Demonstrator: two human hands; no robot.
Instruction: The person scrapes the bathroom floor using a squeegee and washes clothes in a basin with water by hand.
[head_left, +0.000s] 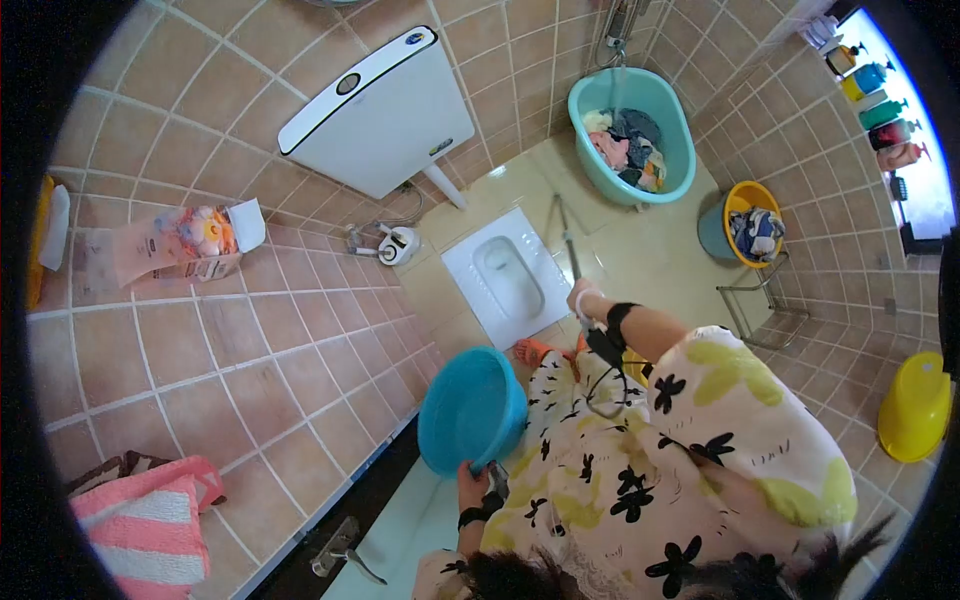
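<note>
Blue is the basin [470, 412] at our left hand [474, 492], and we find it to the near left of the squat toilet [505, 275], well apart from our right hand. It looks tilted, and we see into its mouth. Our left hand is closed on the near part of its rim. Our right hand [582, 296], just beside the near right corner of the toilet, is closed around a thin grey stick [572, 250], which runs along the right side of the toilet; we cannot tell if its far end touches the floor. Close to the near edge of the toilet, we wear orange slippers [533, 350].

To the far right of the toilet, we see a turquoise tub [682, 165] with mixed clothes [630, 145] inside. More to the right of the toilet is a blue bucket [713, 234] with a yellow rim, also holding cloth, and near it stands a metal rack [740, 325]. Beyond the toilet, to the left, a white cistern [390, 115] is on the tiled wall. Well apart from the toilet, we notice a striped towel [150, 525] on its near left and a yellow plastic tub [918, 405] on its near right.
</note>
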